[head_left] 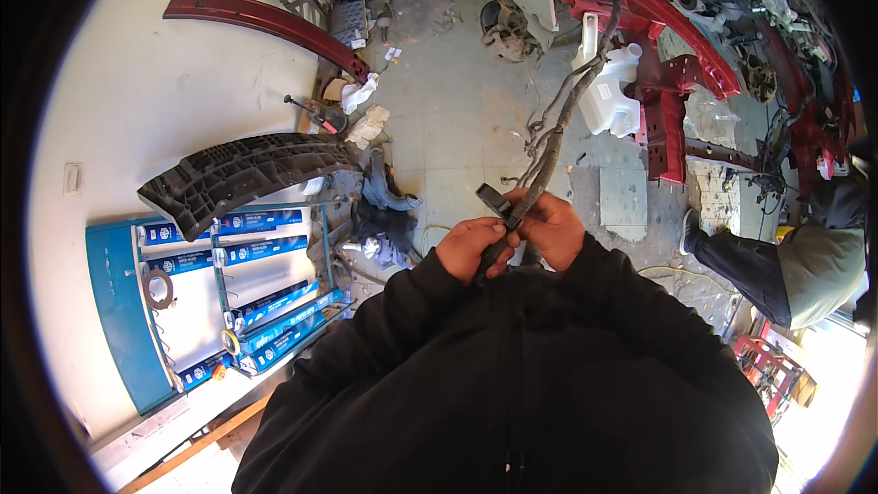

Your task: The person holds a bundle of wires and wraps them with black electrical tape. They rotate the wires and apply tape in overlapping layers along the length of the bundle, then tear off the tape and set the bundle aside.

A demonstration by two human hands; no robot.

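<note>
A dark wiring harness wrapped in tape runs from the red car front down to my hands, with several thin branches off its left side. My left hand is closed, its thumb and fingers pinching the harness near its lower end. My right hand is wrapped round the same stretch from the other side. Between the hands, a small black piece, perhaps a roll of tape, juts up beside the harness; its kind is unclear. The harness's lower end is hidden behind my fingers.
The red car front frame stands ahead right, with a white plastic tank beside it. On the right another person bends down. At left are a black bumper part, a red beam and a blue rack of boxes.
</note>
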